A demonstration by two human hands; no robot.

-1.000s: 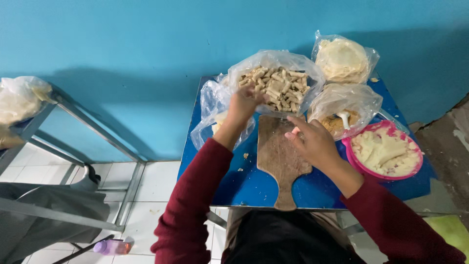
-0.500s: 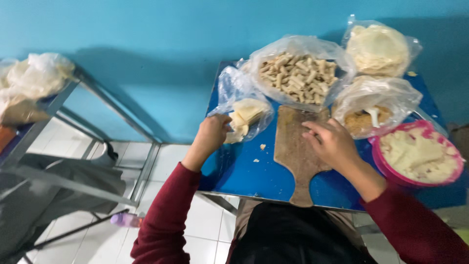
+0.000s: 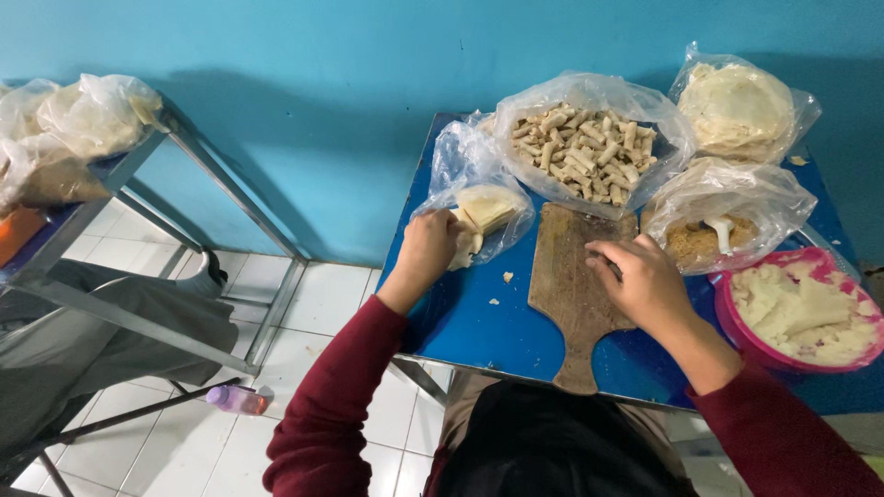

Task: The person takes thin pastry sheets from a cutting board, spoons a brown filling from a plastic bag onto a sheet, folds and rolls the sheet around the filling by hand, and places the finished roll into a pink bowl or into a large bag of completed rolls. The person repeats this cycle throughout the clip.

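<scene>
Background: teal painted wall behind, white floor tiles below, a small blue counter [image 3: 479, 322] set against the wall
Left hand [image 3: 429, 248]: at the near left of the counter, fingers closed on the open edge of a clear plastic bag [image 3: 465, 170]
Bag contents: pale folded dough sheets [image 3: 486, 207], stacked inside, just right of the left hand
Right hand [image 3: 645, 281]: resting on the wooden cutting board [image 3: 571, 294], fingers curled together over something small; what it is cannot be told
Cutting board: lies in the middle of the counter, handle pointing to the near edge
Far centre: a plastic bag holding many small rolled pieces [image 3: 585, 147], touching the far end of the board
Far right: a bag of round flat wrappers [image 3: 741, 106] near the wall
Right of board: a bag of brown filling with a white spoon [image 3: 723, 230] in it
Near right: a pink bowl [image 3: 727, 322] of pale mash, just beside the right wrist
Crumbs: a few scraps [image 3: 506, 276] on the counter between the hands
Left side of scene: a metal rack [image 3: 184, 147] carrying more plastic bags, well apart from the counter
Floor: a small bottle [image 3: 238, 398] lying on the tiles
</scene>
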